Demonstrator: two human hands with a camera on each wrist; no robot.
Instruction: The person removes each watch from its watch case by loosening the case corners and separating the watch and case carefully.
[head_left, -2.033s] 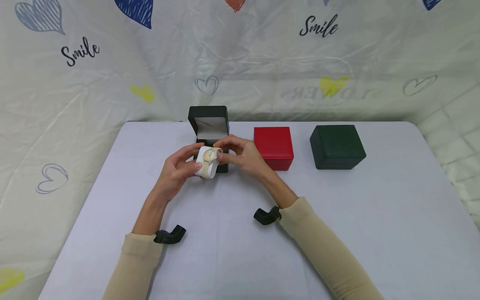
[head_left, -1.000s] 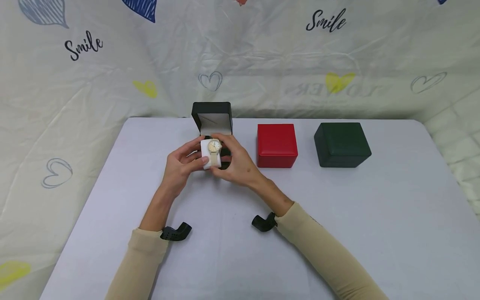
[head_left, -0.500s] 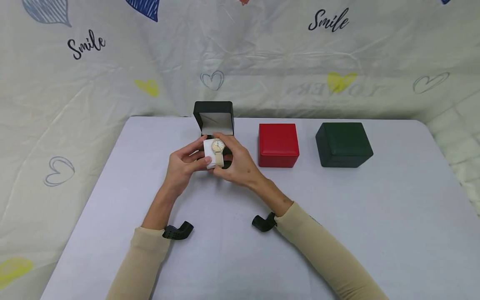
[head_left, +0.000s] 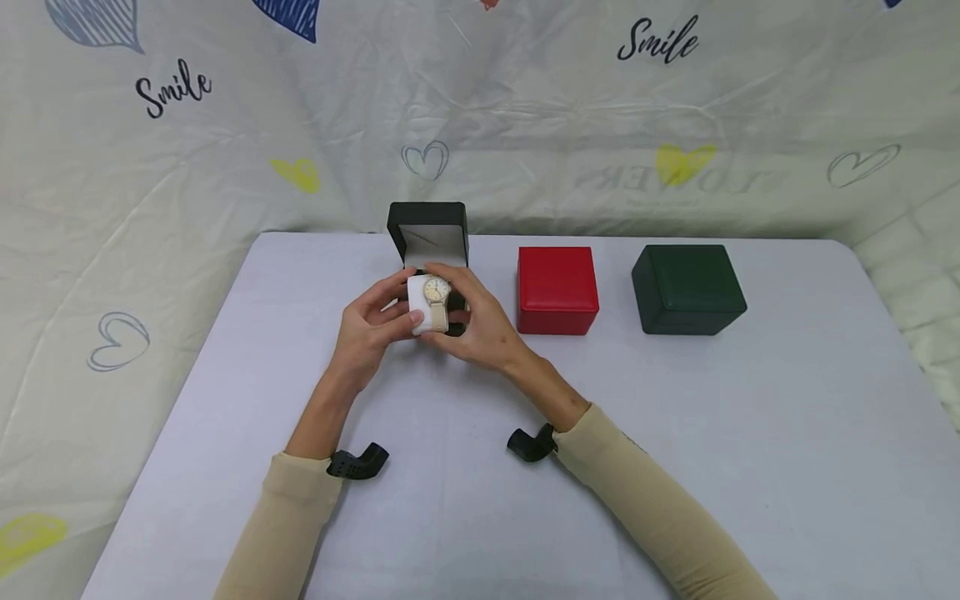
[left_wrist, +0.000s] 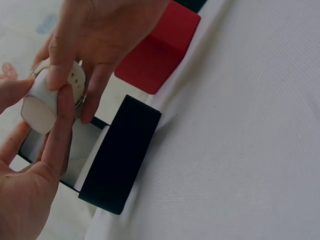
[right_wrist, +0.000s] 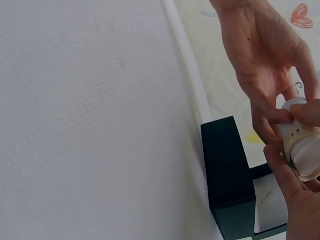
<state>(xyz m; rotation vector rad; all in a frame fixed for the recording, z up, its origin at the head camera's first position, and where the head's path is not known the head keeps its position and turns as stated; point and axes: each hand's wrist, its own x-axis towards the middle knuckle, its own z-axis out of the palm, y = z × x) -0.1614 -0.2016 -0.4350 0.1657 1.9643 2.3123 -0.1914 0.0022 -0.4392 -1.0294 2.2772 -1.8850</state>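
Note:
A wristwatch (head_left: 437, 291) with a pale round dial and cream strap is wrapped round a white watch cushion (head_left: 417, 300). My left hand (head_left: 363, 335) pinches the cushion's left side, thumb on the front. From the right, my right hand (head_left: 486, 327) holds the watch and cushion between fingers at the top edge and the thumb at the bottom. Holes in the watch strap (left_wrist: 76, 84) show in the left wrist view. Behind and below the hands is a black watch box (head_left: 427, 214), lid raised, pale lining visible; the hands hide most of its base.
To the right of the open box sits a closed red box (head_left: 557, 287). Farther right stands a closed dark green box (head_left: 688, 287). All are on a white-covered table (head_left: 465, 500), near its back edge. A printed curtain (head_left: 525, 108) hangs right behind.
Over two seconds the watch and cushion turned from tilted to more upright, dial facing up. My right thumb shifted to the lower edge. The last half second shows almost no movement.

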